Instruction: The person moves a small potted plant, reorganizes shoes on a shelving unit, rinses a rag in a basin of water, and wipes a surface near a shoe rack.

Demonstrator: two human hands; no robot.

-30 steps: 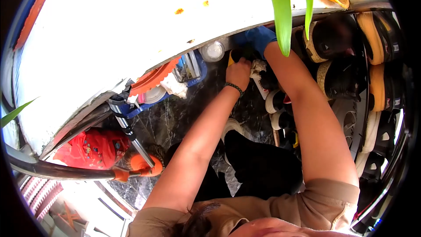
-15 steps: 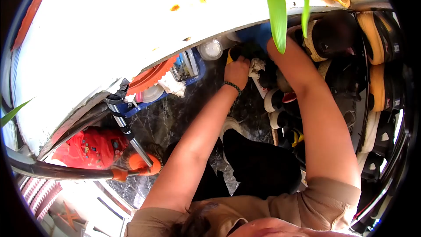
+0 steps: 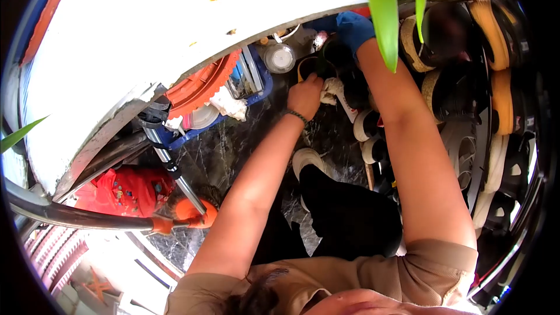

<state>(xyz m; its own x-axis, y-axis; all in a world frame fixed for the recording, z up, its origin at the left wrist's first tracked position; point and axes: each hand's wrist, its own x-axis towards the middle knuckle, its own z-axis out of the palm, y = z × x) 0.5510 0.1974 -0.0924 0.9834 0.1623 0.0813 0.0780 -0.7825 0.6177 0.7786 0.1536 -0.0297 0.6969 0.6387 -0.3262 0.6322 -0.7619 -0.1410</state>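
Note:
My left hand (image 3: 305, 94), bare with a dark bead bracelet, has its fingers closed at the edge of a dark, hollow thing with a yellow rim (image 3: 302, 70), perhaps a shoe or a pot. Beside those fingers lies a crumpled whitish cloth (image 3: 332, 90). My right hand (image 3: 354, 30) wears a blue glove and reaches in under the white surface. Its fingers point down among dark objects and are mostly hidden, so what they hold does not show. A round clear container with a white lid (image 3: 279, 58) stands left of my hands.
Shoes crowd a rack (image 3: 496, 99) on the right. A white surface (image 3: 146, 29) overhangs from above, and green leaves (image 3: 379, 11) hang close to the camera. At left are a blue basket (image 3: 261, 90) with an orange plate (image 3: 204, 84), a metal pole (image 3: 178, 175) and a red bag (image 3: 125, 189).
The view has shifted slightly. More of the blue glove shows from under the white surface. My left hand stays at the yellow-rimmed thing.

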